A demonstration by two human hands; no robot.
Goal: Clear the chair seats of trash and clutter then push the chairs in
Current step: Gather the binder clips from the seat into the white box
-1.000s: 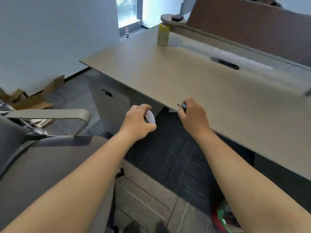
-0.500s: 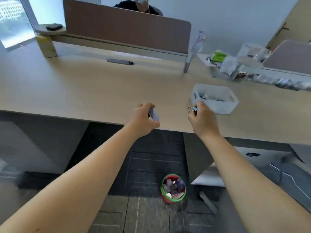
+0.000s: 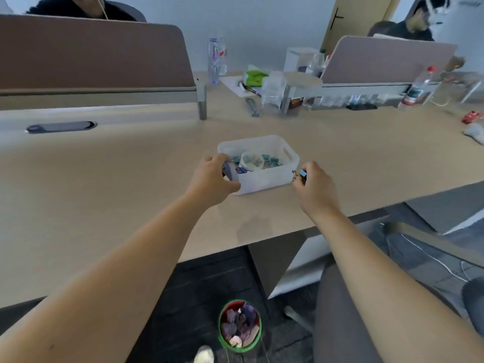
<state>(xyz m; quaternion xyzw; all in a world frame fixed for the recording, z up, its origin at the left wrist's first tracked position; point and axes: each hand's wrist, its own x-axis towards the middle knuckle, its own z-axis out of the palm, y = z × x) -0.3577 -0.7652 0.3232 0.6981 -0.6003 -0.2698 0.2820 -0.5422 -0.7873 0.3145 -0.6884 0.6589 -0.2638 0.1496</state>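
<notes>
My left hand is closed on a small whitish object and sits at the left front corner of a white plastic bin on the desk. My right hand pinches a blue binder clip just beside the bin's right wall. The bin holds several binder clips and a small clear tub. A grey chair shows at the lower right, partly behind my right forearm; its armrest reaches toward the desk.
A green-rimmed waste bin full of scraps stands on the dark floor under the desk. Brown divider panels, water bottles and assorted clutter line the desk's far side. People sit behind the dividers.
The view swung right along the desk, from the chair at the left to the white bin. Both hands carried their objects forward and now flank the bin.
</notes>
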